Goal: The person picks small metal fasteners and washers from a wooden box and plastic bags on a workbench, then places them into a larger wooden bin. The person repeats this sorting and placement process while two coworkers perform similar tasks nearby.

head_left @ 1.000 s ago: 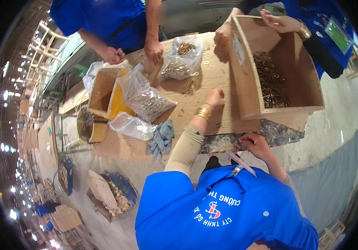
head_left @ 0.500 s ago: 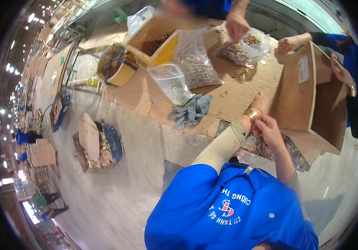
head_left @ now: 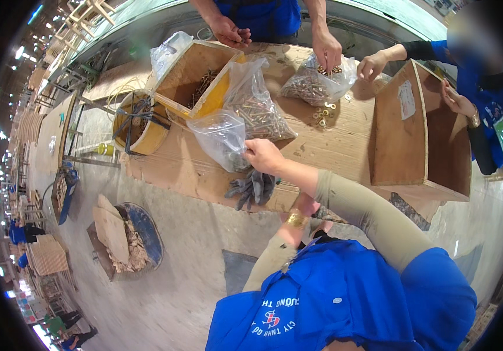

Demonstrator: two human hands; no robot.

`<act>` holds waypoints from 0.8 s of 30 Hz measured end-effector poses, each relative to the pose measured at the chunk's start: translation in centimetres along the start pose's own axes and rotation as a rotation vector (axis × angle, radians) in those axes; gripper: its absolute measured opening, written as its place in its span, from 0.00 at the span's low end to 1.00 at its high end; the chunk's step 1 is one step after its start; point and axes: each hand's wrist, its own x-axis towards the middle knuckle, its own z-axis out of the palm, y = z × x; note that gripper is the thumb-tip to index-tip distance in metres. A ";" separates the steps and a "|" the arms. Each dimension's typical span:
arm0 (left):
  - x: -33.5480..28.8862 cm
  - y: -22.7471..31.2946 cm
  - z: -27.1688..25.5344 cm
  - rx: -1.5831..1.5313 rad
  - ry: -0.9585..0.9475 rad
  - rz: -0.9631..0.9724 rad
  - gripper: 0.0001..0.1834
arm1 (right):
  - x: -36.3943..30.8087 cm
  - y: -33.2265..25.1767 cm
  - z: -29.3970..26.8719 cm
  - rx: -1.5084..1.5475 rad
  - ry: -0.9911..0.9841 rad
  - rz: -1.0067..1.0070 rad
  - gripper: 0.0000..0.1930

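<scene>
My right hand (head_left: 264,157) reaches across to the left, its fingers pinched at the edge of a clear plastic zip bag (head_left: 219,136) lying on the cardboard-covered table. Beside that hand are dark grey work gloves (head_left: 252,188) in a heap. My left hand (head_left: 306,205), with a gold bracelet (head_left: 297,219) at the wrist, stays close to my body; my right forearm crosses in front and hides its fingers. Just behind the zip bag sits a larger clear bag of bolts (head_left: 258,114).
Across the table a co-worker's hand (head_left: 326,50) dips into another bag of metal fittings (head_left: 310,85). Loose brass-coloured fittings (head_left: 323,114) lie nearby. Another person holds a wooden box (head_left: 400,137) at right. A divided wooden bin (head_left: 172,99) and a yellowish bucket (head_left: 140,126) stand left.
My right hand has left my left wrist and moved left to the zip bag. My left hand has drawn back toward my body. The co-worker's second hand has come into view.
</scene>
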 end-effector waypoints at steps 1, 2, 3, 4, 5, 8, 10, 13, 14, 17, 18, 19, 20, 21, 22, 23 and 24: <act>-1.2 1.1 -0.7 -0.040 0.083 -0.002 0.10 | 0.1 0.0 -0.7 0.052 0.016 -0.055 0.09; -1.7 4.6 -3.8 -0.474 -0.232 -0.216 0.10 | -0.1 0.8 -1.8 0.114 0.035 -0.103 0.09; -2.4 5.8 -5.4 -0.480 -0.248 -0.214 0.09 | -0.5 0.5 -2.8 0.165 0.050 -0.162 0.09; -3.0 6.4 -6.6 -0.494 -0.267 -0.202 0.09 | -1.3 -0.1 -3.8 0.124 0.012 -0.202 0.08; -3.3 6.9 -7.5 -0.505 -0.286 -0.194 0.08 | -2.0 -0.5 -4.6 0.172 -0.004 -0.177 0.07; -3.4 8.3 -9.6 -0.444 -0.153 -0.141 0.10 | -4.7 -0.6 -6.2 0.350 -0.008 -0.090 0.07; -3.7 9.1 -9.1 -0.415 -0.159 -0.217 0.11 | -6.2 0.2 -7.8 0.510 0.058 -0.034 0.08; -2.8 8.7 -8.7 -0.384 -0.334 -0.229 0.21 | -9.1 -0.6 -12.8 0.583 0.014 0.052 0.08; -2.4 8.5 -8.2 -0.439 -0.400 -0.211 0.25 | -9.8 -0.7 -14.6 0.615 -0.002 0.087 0.08; -0.9 8.8 -5.9 -0.586 -0.495 -0.166 0.29 | -11.7 -0.2 -17.7 0.818 -0.024 0.196 0.08; 0.0 9.2 -5.0 -0.629 -0.512 -0.148 0.29 | -12.3 -0.5 -18.4 0.907 0.017 0.216 0.08; 0.8 9.7 -4.2 -0.672 -0.528 -0.130 0.29 | -12.8 -0.5 -19.0 0.995 0.058 0.236 0.08; 1.7 9.8 -3.9 -0.569 -0.389 -0.161 0.28 | -12.8 0.4 -19.4 1.070 0.093 0.255 0.08; 2.4 10.3 -3.5 -0.469 -0.544 -0.102 0.28 | -12.8 1.4 -19.8 1.161 0.110 0.291 0.08; 3.2 11.3 -3.0 -0.366 -0.699 -0.045 0.28 | -12.8 2.4 -20.1 1.255 0.132 0.327 0.08; 3.7 12.2 -2.3 -0.263 -0.852 0.014 0.28 | -12.9 3.6 -20.2 1.349 0.152 0.361 0.09; 3.5 13.3 -1.0 -0.097 -0.789 -0.007 0.23 | -13.1 6.0 -19.9 1.531 0.174 0.402 0.09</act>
